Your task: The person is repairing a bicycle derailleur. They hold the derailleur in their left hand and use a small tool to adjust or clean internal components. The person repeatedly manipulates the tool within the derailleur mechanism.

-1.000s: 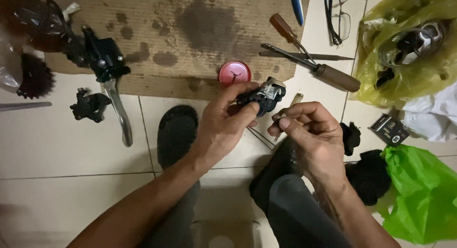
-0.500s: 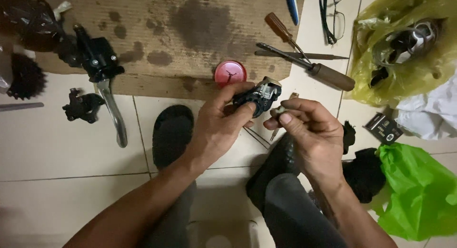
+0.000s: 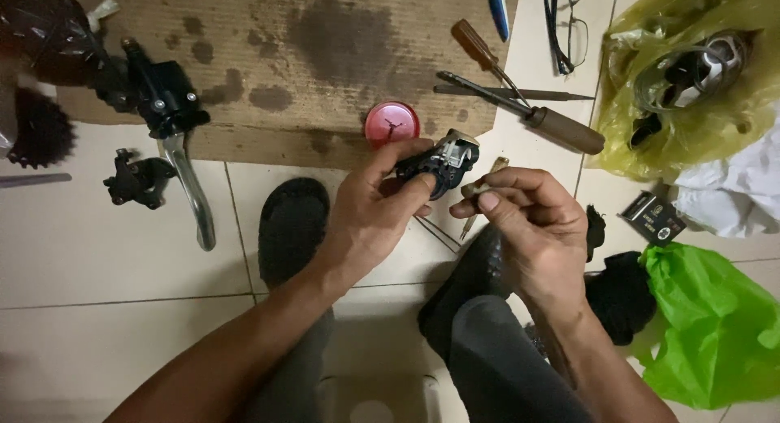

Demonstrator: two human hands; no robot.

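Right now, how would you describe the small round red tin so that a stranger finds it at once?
Start at the stained brown cardboard sheet on the tiled floor. At its near edge, just beyond the left hand that holds a small black mechanical part, lies the small round red tin. It is the only red, circular thing among dark parts and long tools.

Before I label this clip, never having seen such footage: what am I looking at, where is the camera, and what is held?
A head-worn camera looks down at a person's own two bare hands above a tiled floor. The left hand holds a small black mechanical part. The right hand pinches something small beside it; I cannot tell what. Stained cardboard lies on the floor, with a red round tin, wooden-handled screwdrivers, a lever assembly, glasses, and yellow and green bags.
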